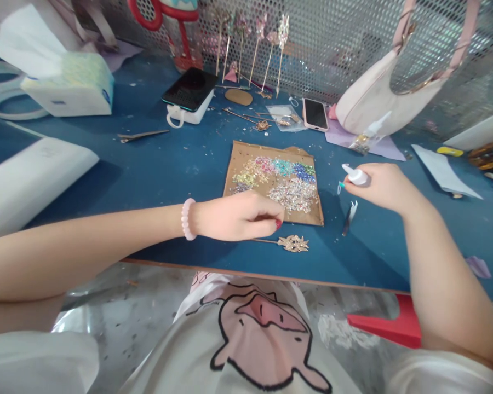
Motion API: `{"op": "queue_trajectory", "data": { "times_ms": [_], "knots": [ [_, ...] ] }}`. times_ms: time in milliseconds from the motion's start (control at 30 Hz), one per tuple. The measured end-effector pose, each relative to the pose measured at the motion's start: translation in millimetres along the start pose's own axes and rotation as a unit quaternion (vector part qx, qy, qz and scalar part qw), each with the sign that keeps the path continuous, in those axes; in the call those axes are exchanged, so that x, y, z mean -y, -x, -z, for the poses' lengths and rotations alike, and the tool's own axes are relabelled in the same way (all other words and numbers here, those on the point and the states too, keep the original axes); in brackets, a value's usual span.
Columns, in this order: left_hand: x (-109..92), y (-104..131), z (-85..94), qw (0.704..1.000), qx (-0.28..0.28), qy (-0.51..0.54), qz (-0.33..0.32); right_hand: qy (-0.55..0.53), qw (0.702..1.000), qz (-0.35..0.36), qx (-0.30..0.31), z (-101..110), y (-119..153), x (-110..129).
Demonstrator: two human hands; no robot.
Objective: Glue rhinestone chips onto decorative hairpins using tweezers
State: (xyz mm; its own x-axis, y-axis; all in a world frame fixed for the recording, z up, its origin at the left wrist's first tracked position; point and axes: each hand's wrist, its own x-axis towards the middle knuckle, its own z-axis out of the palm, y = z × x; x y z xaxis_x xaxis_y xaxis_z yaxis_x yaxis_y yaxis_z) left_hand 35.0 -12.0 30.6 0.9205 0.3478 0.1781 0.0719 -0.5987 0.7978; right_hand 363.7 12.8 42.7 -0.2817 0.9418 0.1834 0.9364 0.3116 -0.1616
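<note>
My left hand (246, 215) is closed over the near left part of a brown cardboard piece (271, 216), with one red fingernail showing. Small sequins or stones in several colours (293, 194) lie spread on the cardboard. From beneath this hand a thin stick runs right to a gold openwork ornament (293, 243); whether the fingers grip the stick is hard to make out. My right hand (380, 186) is wrapped round a small white glue bottle (357, 176), its nozzle pointing up and left. Below it, a pair of tweezers (349, 218) lies on the blue table (181, 164).
Behind the cardboard are a black phone (192, 88) on a white block, a pink-framed phone (315, 114), and upright sticks with ornaments (282, 33). A tissue box (72, 87) stands at the back left, a white handbag (365, 98) at the back right.
</note>
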Motion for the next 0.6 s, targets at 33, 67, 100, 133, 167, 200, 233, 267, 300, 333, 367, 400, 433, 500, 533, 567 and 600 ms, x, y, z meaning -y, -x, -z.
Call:
{"op": "queue_trajectory", "data": {
  "times_ms": [33, 67, 100, 133, 167, 200, 233, 267, 300, 333, 367, 400, 433, 500, 533, 567, 600],
  "knots": [
    [1, 0, -1.1, 1.0, 0.0, 0.002, -0.001, 0.055, 0.998, -0.016, 0.031, -2, -4, -4],
    [2, 0, -2.0, 1.0, 0.001, 0.008, -0.001, 0.09, 0.994, -0.023, 0.051, -5, -8, -7],
    [3, 1, -2.7, 1.0, 0.001, 0.016, 0.001, 0.101, 0.993, -0.024, 0.059, -8, -11, -8],
    [4, 1, -3.2, 1.0, 0.002, 0.023, 0.002, 0.107, 0.992, -0.026, 0.062, -11, -13, -8],
    [4, 1, -3.6, 1.0, 0.002, 0.028, 0.003, 0.11, 0.992, -0.026, 0.061, -15, -15, -8],
    [5, 1, -3.7, 0.999, 0.004, 0.033, 0.003, 0.112, 0.992, -0.026, 0.057, -18, -16, -7],
    [5, 1, -3.8, 0.999, 0.006, 0.036, 0.004, 0.115, 0.992, -0.026, 0.052, -21, -16, -7],
    [5, 0, -3.8, 0.999, 0.008, 0.04, 0.004, 0.119, 0.992, -0.026, 0.045, -23, -15, -7],
    [6, 0, -3.9, 0.999, 0.01, 0.045, 0.005, 0.123, 0.991, -0.025, 0.037, -25, -14, -8],
    [6, 0, -3.9, 0.999, 0.013, 0.05, 0.007, 0.126, 0.991, -0.025, 0.028, -26, -13, -8],
    [7, -1, -3.9, 0.998, 0.016, 0.057, 0.009, 0.129, 0.991, -0.025, 0.019, -26, -12, -9],
    [7, -1, -4.0, 0.998, 0.019, 0.066, 0.013, 0.13, 0.991, -0.024, 0.009, -27, -11, -9],
    [8, -1, -4.1, 0.997, 0.023, 0.077, 0.018, 0.129, 0.991, -0.022, -0.003, -27, -10, -10],
    [8, -1, -4.5, 0.994, 0.033, 0.1, 0.028, 0.12, 0.992, -0.014, -0.033, -28, -8, -10],
    [8, 0, -4.8, 0.993, 0.037, 0.11, 0.03, 0.112, 0.992, -0.01, -0.049, -28, -7, -10],
    [8, 0, -5.0, 0.992, 0.039, 0.116, 0.032, 0.105, 0.992, -0.005, -0.064, -28, -7, -9],
    [8, 0, -5.1, 0.992, 0.041, 0.118, 0.032, 0.098, 0.992, -0.001, -0.077, -28, -6, -8]
  ]
}}
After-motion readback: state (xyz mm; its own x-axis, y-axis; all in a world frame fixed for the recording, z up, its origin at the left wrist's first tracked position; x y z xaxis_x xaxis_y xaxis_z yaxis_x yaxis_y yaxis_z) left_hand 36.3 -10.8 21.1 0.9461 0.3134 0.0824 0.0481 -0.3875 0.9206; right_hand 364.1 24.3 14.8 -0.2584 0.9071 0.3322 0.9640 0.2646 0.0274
